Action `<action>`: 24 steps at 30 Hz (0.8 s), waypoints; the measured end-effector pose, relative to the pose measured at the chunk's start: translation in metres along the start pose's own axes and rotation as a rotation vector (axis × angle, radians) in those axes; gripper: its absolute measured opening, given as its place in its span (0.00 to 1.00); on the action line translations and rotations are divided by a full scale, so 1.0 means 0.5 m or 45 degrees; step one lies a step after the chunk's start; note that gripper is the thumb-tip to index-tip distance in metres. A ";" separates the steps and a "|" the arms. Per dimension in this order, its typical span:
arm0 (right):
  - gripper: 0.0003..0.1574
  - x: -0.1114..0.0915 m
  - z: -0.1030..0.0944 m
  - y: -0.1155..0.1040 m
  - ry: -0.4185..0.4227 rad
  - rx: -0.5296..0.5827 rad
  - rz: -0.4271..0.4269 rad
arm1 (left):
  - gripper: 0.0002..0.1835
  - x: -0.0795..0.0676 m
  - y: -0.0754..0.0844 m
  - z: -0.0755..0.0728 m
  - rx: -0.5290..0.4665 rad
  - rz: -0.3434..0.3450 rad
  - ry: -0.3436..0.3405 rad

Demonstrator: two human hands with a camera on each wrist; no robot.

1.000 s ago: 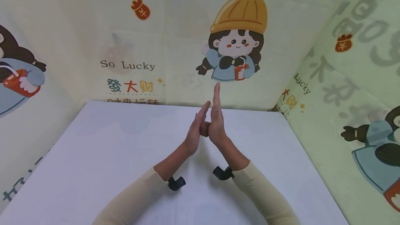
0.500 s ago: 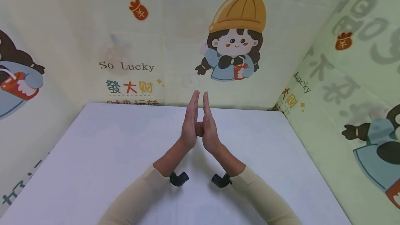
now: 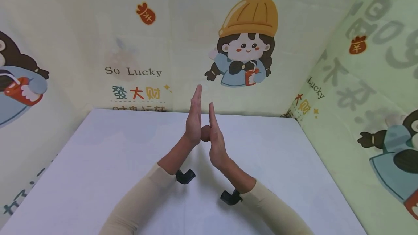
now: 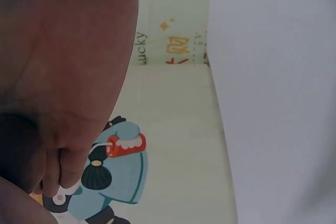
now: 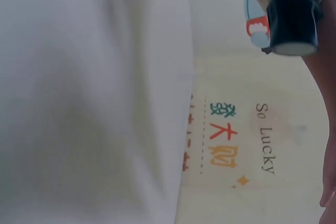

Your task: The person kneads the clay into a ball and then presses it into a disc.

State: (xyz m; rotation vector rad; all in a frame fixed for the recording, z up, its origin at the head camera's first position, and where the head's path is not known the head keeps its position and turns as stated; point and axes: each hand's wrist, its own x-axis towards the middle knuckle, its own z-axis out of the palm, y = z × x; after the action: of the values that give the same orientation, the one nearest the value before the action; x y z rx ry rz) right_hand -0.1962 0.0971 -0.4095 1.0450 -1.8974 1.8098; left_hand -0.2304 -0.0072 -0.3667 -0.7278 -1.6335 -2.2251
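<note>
A small brown ball point(image 3: 205, 133) sits between the two palms in the head view, raised over the white table. Its material cannot be made out. My left hand point(image 3: 194, 120) presses on its left side with straight fingers pointing up and away. From the right, my right hand point(image 3: 217, 139) lies flat against it, fingers also straight, its fingertips lower than the left ones. The left wrist view has a large part of the left hand point(image 4: 79, 72) along its left edge, near a dark rounded area. Only a sliver of hand and forearm shows at the right of the right wrist view.
The white table point(image 3: 130, 148) spreads beneath both hands. Behind it hangs a pale printed backdrop point(image 3: 192, 28) with cartoon figures and lettering, continuing along both sides. A black wrist camera point(image 3: 185, 176) is on the left wrist, and another black camera point(image 3: 230, 197) on the right.
One second ago the right hand reached farther forward; the palms then came level. Now the left hand is farther forward and the right is drawn back, with the ball shifted slightly left between them.
</note>
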 end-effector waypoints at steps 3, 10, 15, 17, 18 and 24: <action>0.46 -0.004 0.004 -0.007 -0.004 0.000 0.010 | 0.36 0.010 0.000 -0.006 0.019 0.033 0.003; 0.47 -0.007 0.010 -0.023 -0.018 0.031 0.009 | 0.35 0.014 -0.012 -0.020 0.149 0.006 -0.008; 0.48 -0.006 0.008 -0.037 -0.020 0.042 0.006 | 0.34 -0.003 -0.032 -0.022 0.213 -0.118 -0.028; 0.49 -0.006 0.005 -0.042 -0.011 0.032 0.011 | 0.34 -0.012 -0.039 -0.019 0.206 -0.147 -0.047; 0.49 -0.006 0.002 -0.044 -0.004 0.021 0.011 | 0.34 -0.016 -0.043 -0.017 0.195 -0.148 -0.061; 0.49 0.003 -0.015 -0.048 0.040 -0.014 0.017 | 0.34 -0.041 -0.059 0.002 0.141 -0.131 -0.145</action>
State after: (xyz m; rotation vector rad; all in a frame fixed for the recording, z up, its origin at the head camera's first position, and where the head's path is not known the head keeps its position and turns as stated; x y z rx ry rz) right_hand -0.1827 0.1055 -0.3902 0.9967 -1.8984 1.8105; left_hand -0.2280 0.0018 -0.4016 -0.7701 -1.8721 -2.1761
